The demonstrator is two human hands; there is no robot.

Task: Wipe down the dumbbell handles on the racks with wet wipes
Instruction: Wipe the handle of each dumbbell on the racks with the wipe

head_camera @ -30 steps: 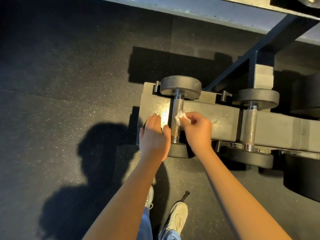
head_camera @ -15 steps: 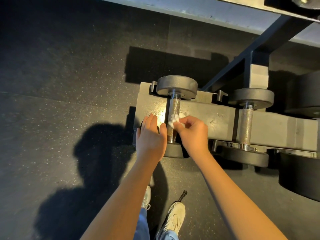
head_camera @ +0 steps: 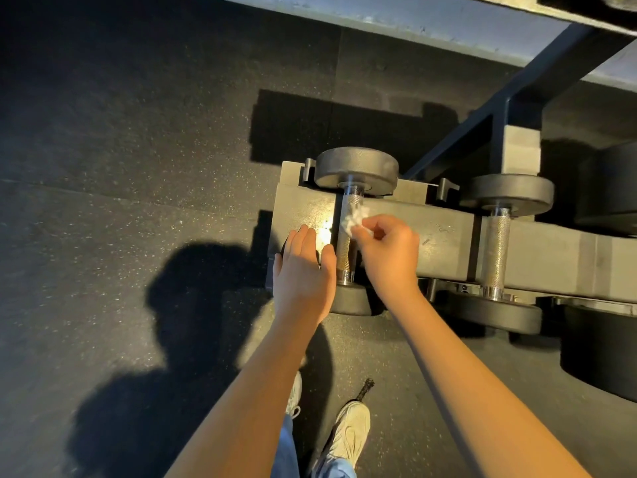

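A small dumbbell with a knurled steel handle (head_camera: 347, 250) and dark round heads lies across the low grey rack (head_camera: 444, 236) at its left end. My right hand (head_camera: 389, 253) pinches a crumpled white wet wipe (head_camera: 355, 218) against the upper part of that handle. Just left of the handle, my left hand (head_camera: 303, 274) rests flat on the rack's end with straight fingers, hiding part of the near dumbbell head. A second, larger dumbbell (head_camera: 496, 250) lies on the rack to the right, untouched.
Dark speckled rubber flooring (head_camera: 138, 167) surrounds the rack. A blue-grey frame post (head_camera: 517, 84) and an upper shelf rise behind. Big dark weights (head_camera: 599, 346) sit at the far right. My shoes (head_camera: 348, 432) stand below the rack beside a small black object on the floor.
My right hand has slid the wipe up along the handle, away from me. My left hand stays on the rack's left end.
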